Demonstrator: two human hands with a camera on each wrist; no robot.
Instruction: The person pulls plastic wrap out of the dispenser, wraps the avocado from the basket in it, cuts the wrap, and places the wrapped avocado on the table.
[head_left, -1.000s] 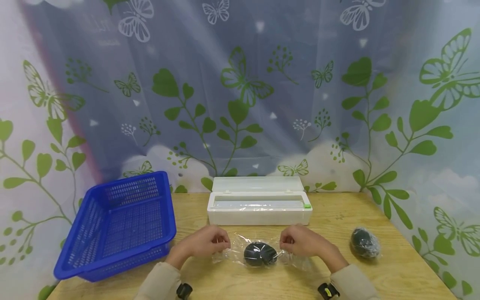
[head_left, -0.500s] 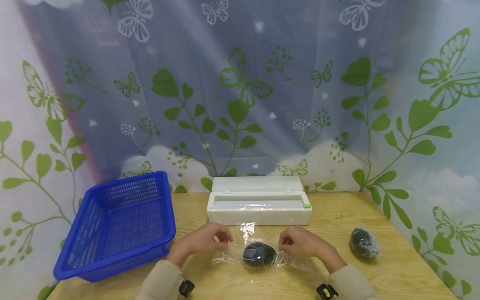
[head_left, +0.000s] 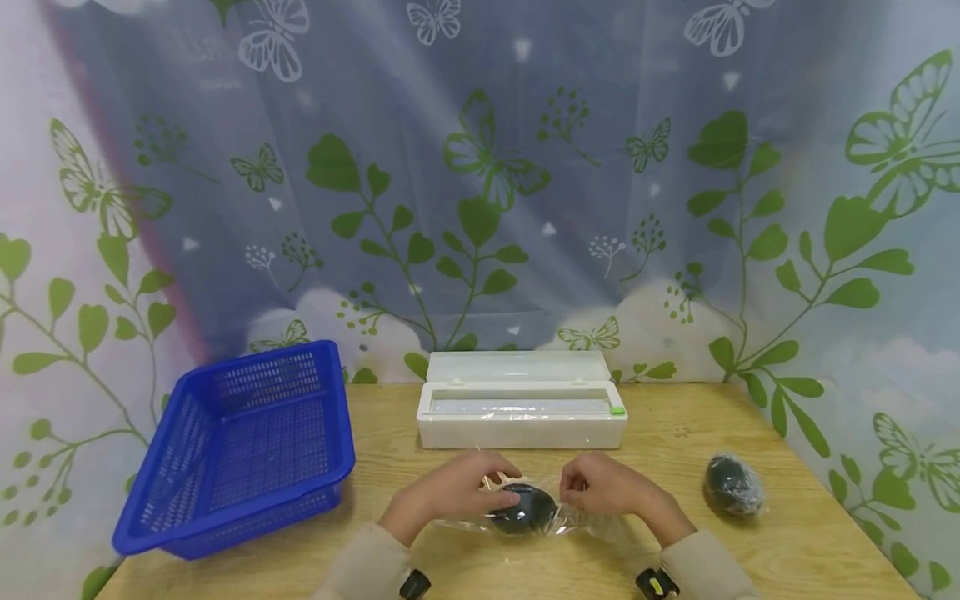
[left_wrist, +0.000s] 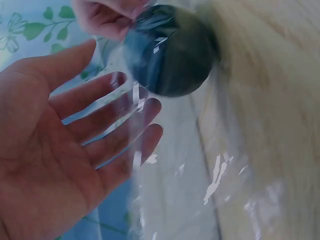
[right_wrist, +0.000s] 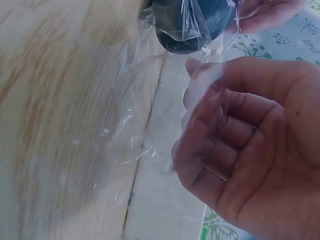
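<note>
A dark, smooth, egg-shaped object (head_left: 531, 510) lies on the table, covered by clear cling film (right_wrist: 131, 107). My left hand (head_left: 463, 490) is at its left side, thumb and fingers spread; the left wrist view has the palm and fingers beside the film's edge, with the fingertips seen through film. At the object's right, my right hand (head_left: 606, 483) pinches the cling film, fingers curled. Loose film spreads out on both sides of the object. A second dark egg-shaped object (head_left: 724, 482), wrapped in crinkled film, sits apart at the right.
Behind the hands stands a white cling film dispenser (head_left: 517, 432), lid raised, a roll inside and a green piece at its right end. A blue perforated basket (head_left: 345, 433) occupies the table's left. A patterned curtain (head_left: 390, 167) hangs behind the wooden table (head_left: 660, 433).
My left hand has let go of the film's left end and moved right, up to the dark object, its fingers opening. The right hand has stayed in place with the film.
</note>
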